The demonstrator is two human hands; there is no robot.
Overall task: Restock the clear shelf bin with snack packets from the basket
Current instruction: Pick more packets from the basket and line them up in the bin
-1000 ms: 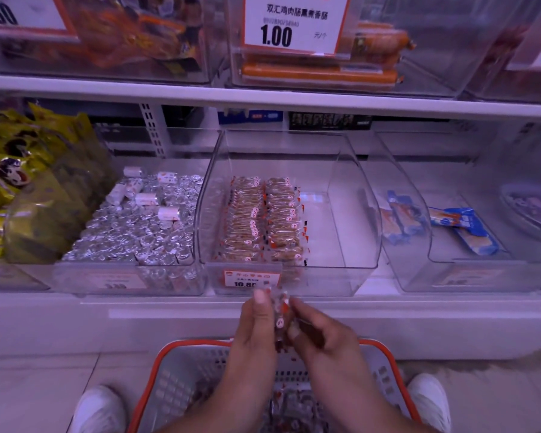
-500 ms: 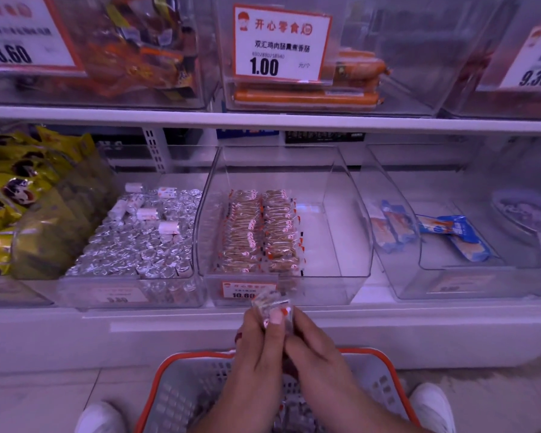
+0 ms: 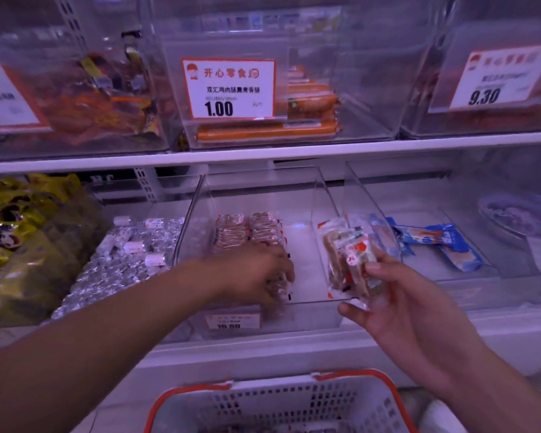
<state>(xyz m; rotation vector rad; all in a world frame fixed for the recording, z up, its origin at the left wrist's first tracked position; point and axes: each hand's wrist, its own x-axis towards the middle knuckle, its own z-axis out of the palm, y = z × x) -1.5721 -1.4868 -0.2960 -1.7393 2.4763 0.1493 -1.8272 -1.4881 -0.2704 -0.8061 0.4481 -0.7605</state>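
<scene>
Clear plastic shelf bin point(image 3: 320, 195) on the lower shelf holds two rows of brown snack packets point(image 3: 247, 229). We reach our left hand point(image 3: 260, 273) inside, fingers curled onto the front packets; our right hand point(image 3: 397, 304) pinches several packets point(image 3: 350, 260) beside it. Below sits a red-rimmed white basket point(image 3: 281, 401).

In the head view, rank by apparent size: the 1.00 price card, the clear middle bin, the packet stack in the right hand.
1. clear middle bin
2. 1.00 price card
3. packet stack in the right hand; it is nearer the camera, so its look is inflated.
</scene>
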